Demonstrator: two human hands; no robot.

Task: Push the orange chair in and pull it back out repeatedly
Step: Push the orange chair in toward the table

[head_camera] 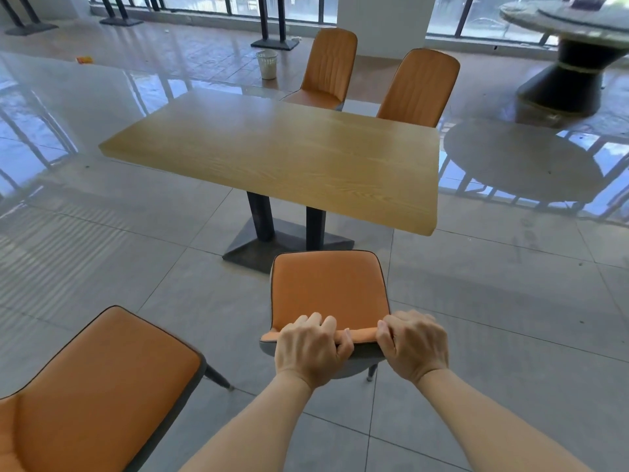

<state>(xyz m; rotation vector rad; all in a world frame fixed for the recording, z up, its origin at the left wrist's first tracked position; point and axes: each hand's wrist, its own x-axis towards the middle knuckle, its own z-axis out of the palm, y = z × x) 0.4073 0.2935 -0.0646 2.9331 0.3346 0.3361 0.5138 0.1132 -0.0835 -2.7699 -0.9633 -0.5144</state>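
The left hand and the right hand both clamp the top edge of the backrest of the orange padded chair with dark piping. Their fingers curl over it, and the hands sit side by side, slightly apart. The seat stretches ahead of the hands, its front edge just short of the light wooden rectangular desk beyond. A second orange padded chair stands left of the left hand.
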